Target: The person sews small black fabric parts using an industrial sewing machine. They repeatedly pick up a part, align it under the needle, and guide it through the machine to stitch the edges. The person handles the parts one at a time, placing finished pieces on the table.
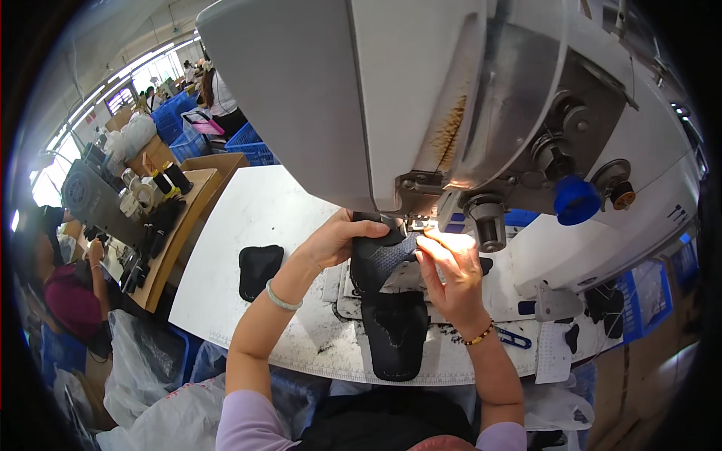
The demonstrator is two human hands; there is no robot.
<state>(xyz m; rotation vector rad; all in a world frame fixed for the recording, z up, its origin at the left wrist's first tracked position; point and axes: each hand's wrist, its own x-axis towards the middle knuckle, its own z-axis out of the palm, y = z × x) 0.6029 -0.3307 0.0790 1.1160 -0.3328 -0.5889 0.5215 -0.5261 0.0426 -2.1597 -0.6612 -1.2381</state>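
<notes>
A large white sewing machine (pixel 301 98) stands over the white table. Under its needle area lies a black fabric piece (pixel 367 263) with a grey mesh patch. My left hand (pixel 340 239) grips this piece at its far left edge, thumb on top, close to the presser foot (pixel 417 224). On the other side, my right hand (pixel 453 269) pinches its right edge, fingertips just beside the presser foot. The needle itself is hard to make out. Nearer to me, a black padded fabric piece (pixel 395 338) reaches the table's front edge. Another black piece (pixel 261 272) lies flat to the left.
Blue thread snips (pixel 514 340) and a white card (pixel 555 353) lie at the right. Black lint dots the tabletop (pixel 218 301). Plastic bags (pixel 180 413) hang below the left side. A co-worker (pixel 75 301) sits at another sewing machine (pixel 98 199); blue crates (pixel 252 146) stand behind.
</notes>
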